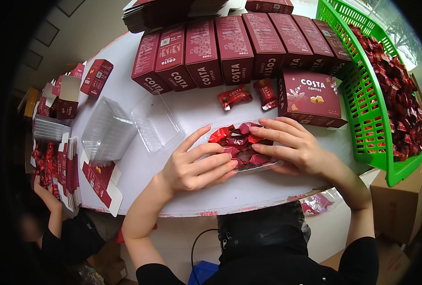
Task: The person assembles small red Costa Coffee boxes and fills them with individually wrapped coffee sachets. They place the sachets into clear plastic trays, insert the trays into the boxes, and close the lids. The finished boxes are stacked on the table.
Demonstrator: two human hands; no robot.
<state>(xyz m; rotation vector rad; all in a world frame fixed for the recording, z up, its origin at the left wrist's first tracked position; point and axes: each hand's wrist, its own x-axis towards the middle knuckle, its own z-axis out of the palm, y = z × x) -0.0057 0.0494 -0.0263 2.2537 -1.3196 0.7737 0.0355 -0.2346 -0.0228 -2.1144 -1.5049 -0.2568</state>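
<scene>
A clear plastic tray (259, 167) filled with red and maroon wrapped candies (236, 141) lies before me on the white table. My left hand (198, 160) rests on the tray's left side, fingertips on the candies. From the right, my right hand (293, 146) lies with its fingers on the candies and its thumb low by the tray's edge. Two loose wrapped candies, one red (235, 97) and another (266, 94) beside it, lie beyond the tray. An empty clear tray (158, 124) is left of my left hand, next to stacked clear trays (107, 130).
Maroon Costa boxes (234, 50) stand in a row at the back; another box (312, 96) lies before them. A green basket (371, 107) of candies is at right. Flattened cartons (99, 181) lie left. A co-worker's arm (50, 199) reaches in at far left.
</scene>
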